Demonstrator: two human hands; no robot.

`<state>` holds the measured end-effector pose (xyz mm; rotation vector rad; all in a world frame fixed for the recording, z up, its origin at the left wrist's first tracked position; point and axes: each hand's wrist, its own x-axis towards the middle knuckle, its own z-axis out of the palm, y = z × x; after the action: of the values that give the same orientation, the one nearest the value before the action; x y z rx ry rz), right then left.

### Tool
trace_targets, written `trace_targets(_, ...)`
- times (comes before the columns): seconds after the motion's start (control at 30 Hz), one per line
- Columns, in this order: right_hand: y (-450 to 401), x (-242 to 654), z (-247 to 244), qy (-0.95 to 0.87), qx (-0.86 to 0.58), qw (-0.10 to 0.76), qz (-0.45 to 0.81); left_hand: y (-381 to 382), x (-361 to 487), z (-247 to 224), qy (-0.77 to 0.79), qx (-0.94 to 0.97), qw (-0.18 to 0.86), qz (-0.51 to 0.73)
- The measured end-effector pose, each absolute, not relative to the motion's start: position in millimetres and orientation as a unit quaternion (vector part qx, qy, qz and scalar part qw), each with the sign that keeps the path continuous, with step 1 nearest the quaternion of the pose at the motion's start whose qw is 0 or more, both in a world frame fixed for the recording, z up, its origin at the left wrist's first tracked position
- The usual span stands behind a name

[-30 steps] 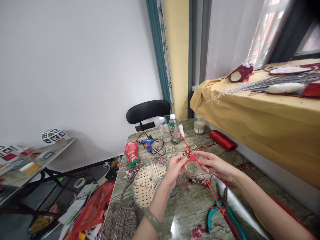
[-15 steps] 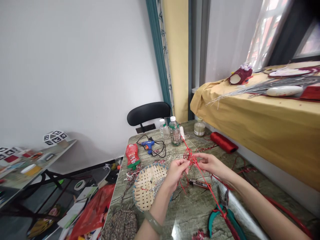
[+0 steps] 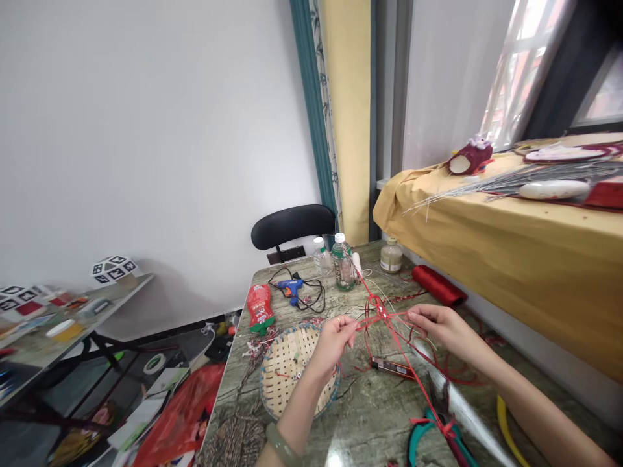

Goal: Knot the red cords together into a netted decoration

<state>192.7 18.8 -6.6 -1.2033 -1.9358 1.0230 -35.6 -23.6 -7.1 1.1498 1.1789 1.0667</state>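
Green marble-look table (image 3: 370, 415), round woven basket (image 3: 287, 370) under the left wrist, left hand (image 3: 333, 337) and right hand (image 3: 440, 324) each pinching an end of the knotted red cord (image 3: 379, 314), held taut above the table between them

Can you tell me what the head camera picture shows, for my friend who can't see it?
Two hands, left hand and right hand, pull red cord tight between them above a green table. A woven basket, bottles and a blue glue gun sit nearby.
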Motion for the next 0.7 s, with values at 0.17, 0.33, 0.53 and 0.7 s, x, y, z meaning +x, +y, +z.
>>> trace_targets(0.17, 19, 195, -6, -0.727, -0.468, 0.33, 0.378, -27, -47, -10, 0.524, 0.497, 0.539, 0.433)
trace_targets(0.33, 22, 194, -9, -0.698, -0.47, 0.388, 0.376, -32, -58, -10, 0.541, 0.484, 0.525, 0.444)
trace_targets(0.53, 25, 191, -15, -0.682, -0.475, 0.406, 0.379, -30, -61, -14, 0.545, 0.472, 0.514, 0.465)
trace_targets(0.7, 21, 188, -9, -0.726, -0.48, 0.329, 0.366, -22, -51, -14, 0.584, 0.561, 0.41, 0.42)
